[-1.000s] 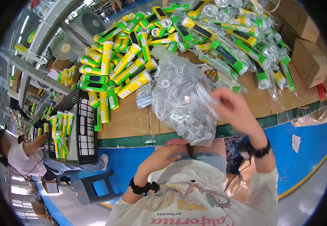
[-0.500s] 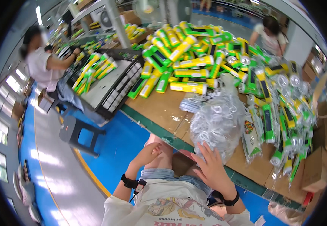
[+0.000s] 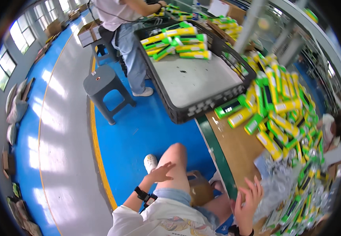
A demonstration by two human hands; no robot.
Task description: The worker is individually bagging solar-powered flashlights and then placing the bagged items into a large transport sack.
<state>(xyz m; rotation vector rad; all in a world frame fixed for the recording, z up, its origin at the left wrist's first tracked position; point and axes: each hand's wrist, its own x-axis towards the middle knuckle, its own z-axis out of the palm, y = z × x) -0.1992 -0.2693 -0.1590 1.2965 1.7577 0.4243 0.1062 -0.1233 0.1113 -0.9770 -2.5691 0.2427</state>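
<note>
My left hand [image 3: 162, 172] is over my left thigh, fingers stretched out and holding nothing. My right hand [image 3: 249, 198] is raised at the table's edge with its fingers apart, also without anything in it. Close to it on the table lies a clear plastic bag [image 3: 274, 188], blurred, with whitish contents. Beyond the bag is a big heap of yellow-and-green tubes [image 3: 282, 104] with dark panels, which look like flashlights. More of them, in clear wrapping [image 3: 302, 204], lie at the lower right.
A black crate [image 3: 202, 108] with several tubes stands at the table's far end. A co-worker [image 3: 129, 47] stands behind it, and another person [image 3: 329, 131] is at the right. A grey stool [image 3: 101, 80] stands on the blue floor. The table [image 3: 225, 135] has a green edge.
The view has swung left, bringing the crate and stool nearer the middle and the heap to the right. My left hand's curled fingers have straightened. My right hand stays open.
</note>
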